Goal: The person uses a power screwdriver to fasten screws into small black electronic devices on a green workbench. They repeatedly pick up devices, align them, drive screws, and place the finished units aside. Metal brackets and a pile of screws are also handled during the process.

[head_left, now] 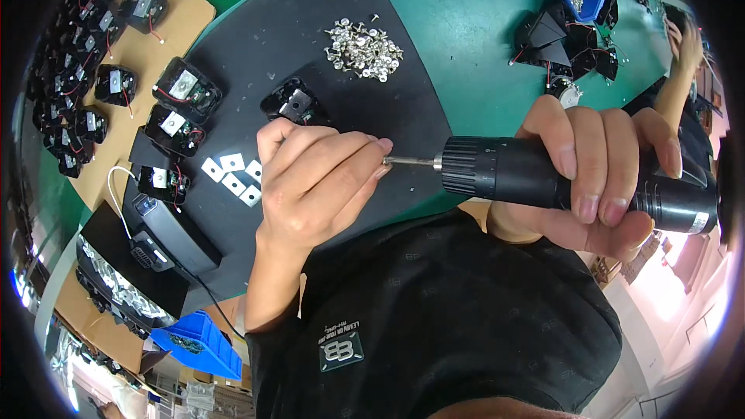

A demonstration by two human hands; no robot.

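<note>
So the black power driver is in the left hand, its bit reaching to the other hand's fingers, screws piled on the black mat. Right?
Wrong hand: the head view shows the black power driver in the right hand. The rest stands.

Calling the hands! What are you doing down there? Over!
Right hand gripping black power screwdriver. Left hand at tip of bit, pinched thing too small to tell. Left hand partly hiding black case.
</note>
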